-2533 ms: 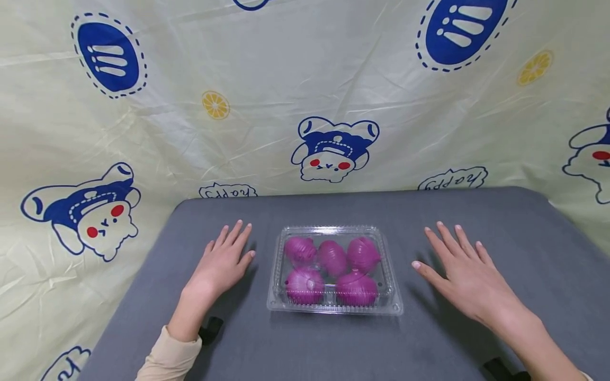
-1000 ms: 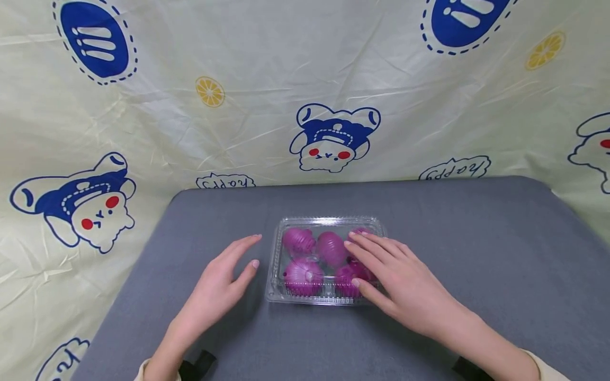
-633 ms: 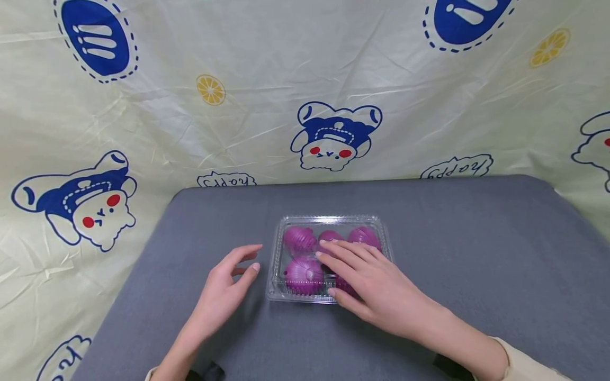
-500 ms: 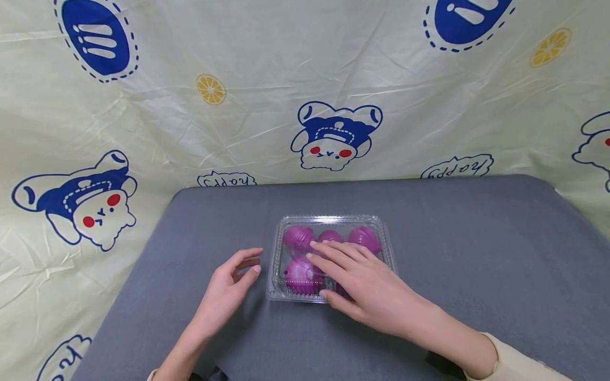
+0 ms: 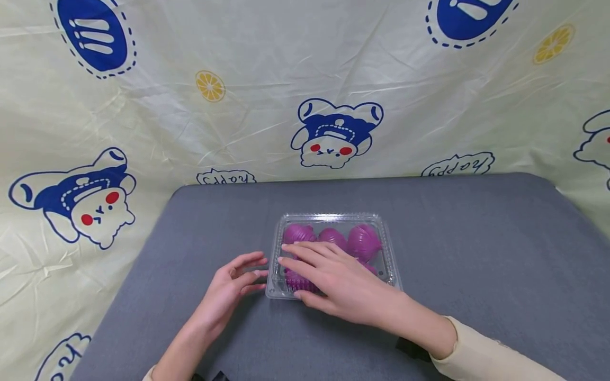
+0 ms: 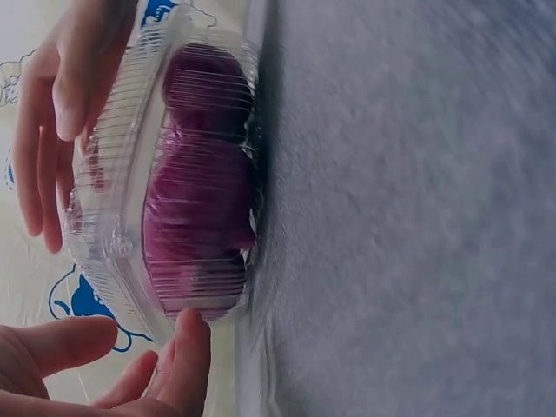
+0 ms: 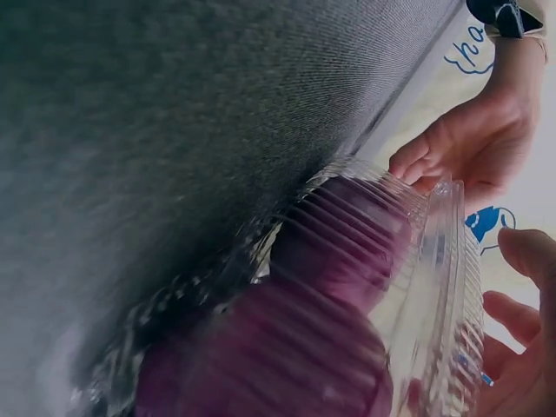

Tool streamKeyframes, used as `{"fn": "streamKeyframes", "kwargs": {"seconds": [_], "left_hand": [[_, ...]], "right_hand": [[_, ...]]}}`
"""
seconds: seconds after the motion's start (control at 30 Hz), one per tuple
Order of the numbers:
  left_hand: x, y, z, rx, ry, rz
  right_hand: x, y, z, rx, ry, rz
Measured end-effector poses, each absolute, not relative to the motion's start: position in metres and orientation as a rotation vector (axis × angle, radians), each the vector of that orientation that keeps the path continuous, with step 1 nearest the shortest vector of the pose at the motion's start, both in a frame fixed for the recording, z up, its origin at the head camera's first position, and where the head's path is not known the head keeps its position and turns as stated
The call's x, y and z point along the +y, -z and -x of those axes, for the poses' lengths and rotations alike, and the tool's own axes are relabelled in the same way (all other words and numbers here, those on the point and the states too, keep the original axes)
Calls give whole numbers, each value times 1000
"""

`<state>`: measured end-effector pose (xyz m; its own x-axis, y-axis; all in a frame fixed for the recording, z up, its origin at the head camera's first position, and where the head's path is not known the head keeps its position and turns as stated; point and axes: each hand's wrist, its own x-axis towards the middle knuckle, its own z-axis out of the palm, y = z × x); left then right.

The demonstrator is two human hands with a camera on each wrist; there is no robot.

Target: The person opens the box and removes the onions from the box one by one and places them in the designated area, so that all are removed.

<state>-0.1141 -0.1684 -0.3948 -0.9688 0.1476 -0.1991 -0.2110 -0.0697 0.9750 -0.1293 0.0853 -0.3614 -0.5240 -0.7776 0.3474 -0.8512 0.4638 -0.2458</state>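
Observation:
A clear plastic clamshell box [image 5: 392,264] with its lid down sits on the table, holding several purple onions [image 5: 364,242]. My right hand [image 5: 340,283] is over the lid's front left part, fingers extended, hiding some of the onions. In the right wrist view that hand [image 7: 526,347] appears beside the lid; I cannot tell whether it touches it. At the box's left side is my left hand [image 5: 229,291], fingers loosely bent. One of its fingertips is at the lower side wall of the box [image 6: 130,174] in the left wrist view, seemingly touching.
Grey cloth covers the table [image 5: 476,238]. A pale curtain [image 5: 267,69] printed with cartoon figures hangs behind its far edge. Dark wrist straps [image 5: 412,349] show under the forearms.
From beside the box, my right hand has come in from the right and swept leftward across the lid. My left hand has shifted toward the box's left edge, its fingers bending more.

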Motion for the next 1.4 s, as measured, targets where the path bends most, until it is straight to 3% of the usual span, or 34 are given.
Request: {"fn": "streamKeyframes", "kwargs": {"seconds": [0.67, 1.4], "left_hand": [[-177, 400, 115, 1512, -2162, 5], [-174, 401, 118, 1245, -2262, -44]], "right_hand": [[46, 361, 148, -2477, -508, -1602], [33, 368, 166, -2465, -472, -1614]]}}
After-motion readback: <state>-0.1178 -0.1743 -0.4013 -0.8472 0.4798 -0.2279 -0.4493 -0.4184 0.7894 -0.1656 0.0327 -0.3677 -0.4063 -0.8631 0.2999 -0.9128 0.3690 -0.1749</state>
